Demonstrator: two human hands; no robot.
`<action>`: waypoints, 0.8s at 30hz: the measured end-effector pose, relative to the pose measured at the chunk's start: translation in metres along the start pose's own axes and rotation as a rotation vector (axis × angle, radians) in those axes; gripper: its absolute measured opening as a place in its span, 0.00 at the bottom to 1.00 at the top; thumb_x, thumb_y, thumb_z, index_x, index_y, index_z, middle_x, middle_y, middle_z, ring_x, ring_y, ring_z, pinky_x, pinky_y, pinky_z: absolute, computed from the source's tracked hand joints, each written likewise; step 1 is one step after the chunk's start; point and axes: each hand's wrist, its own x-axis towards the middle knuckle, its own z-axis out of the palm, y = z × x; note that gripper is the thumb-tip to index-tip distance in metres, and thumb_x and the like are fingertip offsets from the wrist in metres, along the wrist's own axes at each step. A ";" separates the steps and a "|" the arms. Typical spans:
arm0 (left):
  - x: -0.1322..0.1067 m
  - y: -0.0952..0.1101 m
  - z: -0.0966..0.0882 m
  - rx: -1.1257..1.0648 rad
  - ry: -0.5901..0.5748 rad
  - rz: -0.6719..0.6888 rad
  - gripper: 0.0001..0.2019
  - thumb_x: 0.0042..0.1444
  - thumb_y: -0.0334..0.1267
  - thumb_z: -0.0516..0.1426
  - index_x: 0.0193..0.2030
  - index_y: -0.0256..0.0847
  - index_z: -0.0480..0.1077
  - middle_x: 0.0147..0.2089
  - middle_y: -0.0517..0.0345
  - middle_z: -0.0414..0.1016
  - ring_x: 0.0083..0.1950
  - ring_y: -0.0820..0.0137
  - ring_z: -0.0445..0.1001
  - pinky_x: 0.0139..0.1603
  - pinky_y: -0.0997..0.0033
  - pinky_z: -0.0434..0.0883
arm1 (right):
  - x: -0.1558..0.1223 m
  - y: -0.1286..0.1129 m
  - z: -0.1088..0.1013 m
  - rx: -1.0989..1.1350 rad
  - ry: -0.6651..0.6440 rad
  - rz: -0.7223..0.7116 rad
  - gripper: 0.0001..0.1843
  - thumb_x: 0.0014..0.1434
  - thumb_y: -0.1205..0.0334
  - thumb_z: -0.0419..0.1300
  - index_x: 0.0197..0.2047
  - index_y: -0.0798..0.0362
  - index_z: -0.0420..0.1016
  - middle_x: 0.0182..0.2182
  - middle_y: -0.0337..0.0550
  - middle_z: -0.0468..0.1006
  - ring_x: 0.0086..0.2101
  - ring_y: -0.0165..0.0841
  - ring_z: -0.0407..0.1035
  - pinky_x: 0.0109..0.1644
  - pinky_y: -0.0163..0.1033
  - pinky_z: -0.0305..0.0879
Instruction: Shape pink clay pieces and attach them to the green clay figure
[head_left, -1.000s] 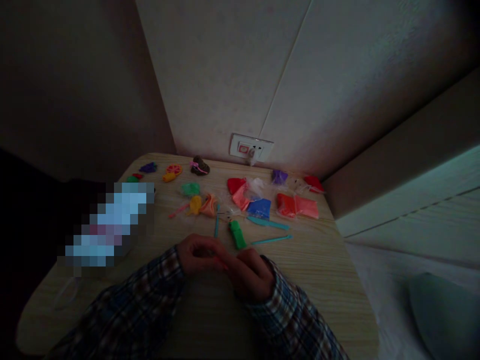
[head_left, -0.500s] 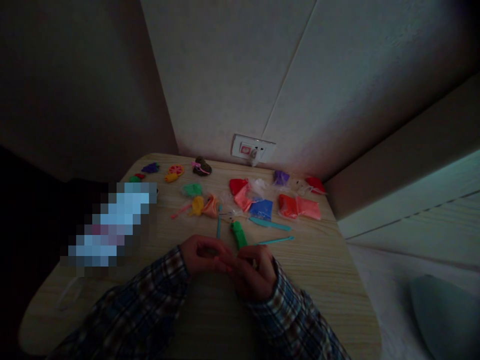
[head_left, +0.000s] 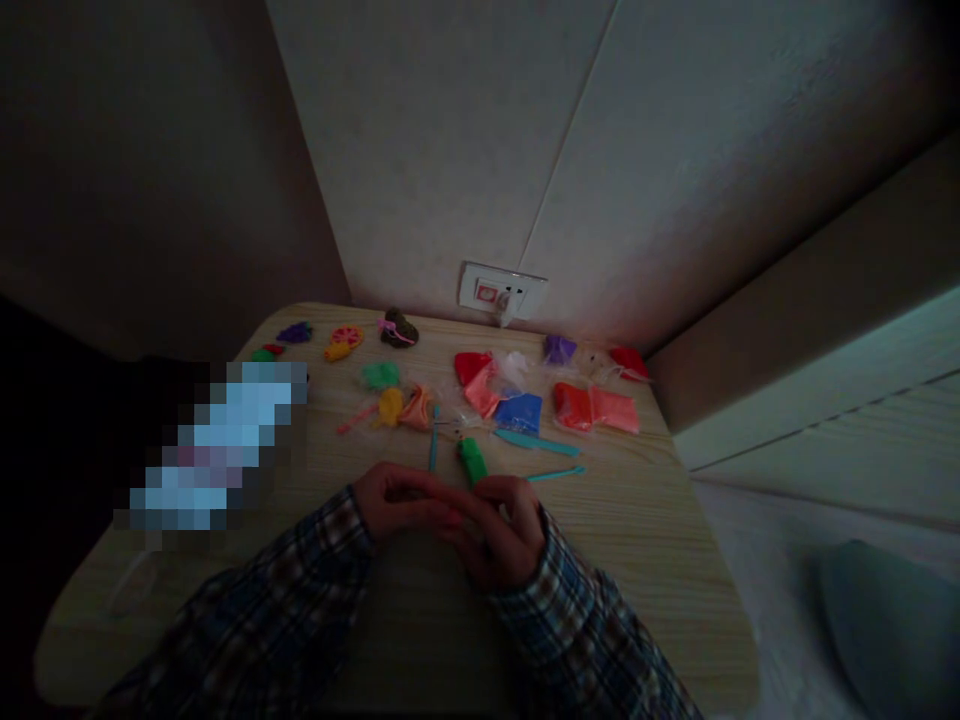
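My left hand [head_left: 390,500] and my right hand [head_left: 504,535] meet over the near middle of the table. Their fingers are closed together around a small red piece [head_left: 452,519], probably modelling clay, mostly hidden by the fingertips. Just beyond my right hand lies a green clay piece [head_left: 472,462], shaped like a short roll. Around it are a turquoise plastic knife [head_left: 536,443], a thin turquoise stick [head_left: 433,440] to the left and another turquoise tool [head_left: 556,474] to the right.
Several clay packets, among them a blue packet [head_left: 519,412] and a pink packet [head_left: 616,411], lie beyond the tools. Small shaped pieces, including a brown one [head_left: 398,329], line the back edge. A blurred bright device [head_left: 225,450] lies left. A wall socket [head_left: 501,290] is behind the table.
The view has shifted slightly, so the table things appear a little further left and up. Both hands stay together, with the fingers moved slightly around the red piece.
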 end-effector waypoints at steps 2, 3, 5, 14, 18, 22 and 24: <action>0.000 0.001 0.001 0.013 0.020 0.024 0.06 0.40 0.35 0.65 0.24 0.35 0.76 0.26 0.61 0.77 0.30 0.74 0.72 0.35 0.79 0.68 | 0.000 0.000 0.000 0.011 0.001 0.018 0.10 0.57 0.62 0.57 0.40 0.55 0.76 0.27 0.43 0.68 0.28 0.30 0.64 0.30 0.35 0.66; 0.000 0.002 0.002 0.009 0.022 0.035 0.05 0.40 0.35 0.65 0.24 0.35 0.75 0.26 0.61 0.77 0.31 0.74 0.72 0.36 0.78 0.68 | 0.000 0.000 0.000 0.012 0.007 0.024 0.09 0.57 0.63 0.57 0.39 0.55 0.77 0.27 0.43 0.68 0.27 0.30 0.64 0.30 0.35 0.66; 0.000 0.003 0.003 -0.012 0.021 0.030 0.06 0.38 0.34 0.66 0.24 0.35 0.75 0.27 0.61 0.77 0.32 0.73 0.73 0.37 0.77 0.69 | 0.000 0.000 0.000 0.011 0.013 0.039 0.08 0.57 0.63 0.57 0.37 0.54 0.77 0.27 0.42 0.67 0.27 0.30 0.64 0.29 0.35 0.65; 0.000 0.001 0.004 0.015 -0.022 0.022 0.10 0.37 0.40 0.67 0.22 0.35 0.74 0.25 0.61 0.76 0.31 0.73 0.71 0.35 0.78 0.68 | 0.000 0.001 0.001 0.033 -0.022 -0.011 0.09 0.57 0.63 0.56 0.36 0.57 0.77 0.27 0.43 0.67 0.27 0.30 0.64 0.29 0.35 0.63; 0.000 -0.003 0.002 0.046 -0.015 0.006 0.14 0.35 0.43 0.67 0.23 0.34 0.72 0.24 0.62 0.73 0.28 0.75 0.69 0.31 0.78 0.67 | 0.000 0.000 0.000 0.036 -0.003 -0.015 0.09 0.58 0.63 0.56 0.36 0.54 0.77 0.26 0.43 0.67 0.27 0.30 0.64 0.30 0.36 0.63; 0.000 -0.002 0.002 0.001 -0.011 0.004 0.16 0.34 0.45 0.67 0.22 0.34 0.70 0.24 0.62 0.73 0.28 0.76 0.69 0.30 0.79 0.66 | -0.001 0.000 -0.001 0.032 0.022 -0.018 0.10 0.58 0.61 0.56 0.40 0.54 0.77 0.27 0.43 0.68 0.28 0.30 0.64 0.30 0.35 0.64; -0.001 -0.001 0.002 -0.042 -0.035 0.020 0.17 0.34 0.47 0.67 0.22 0.34 0.71 0.24 0.61 0.74 0.29 0.75 0.70 0.32 0.79 0.67 | -0.001 0.001 -0.002 0.022 0.028 -0.036 0.09 0.57 0.61 0.58 0.39 0.54 0.77 0.26 0.42 0.68 0.27 0.30 0.64 0.29 0.34 0.63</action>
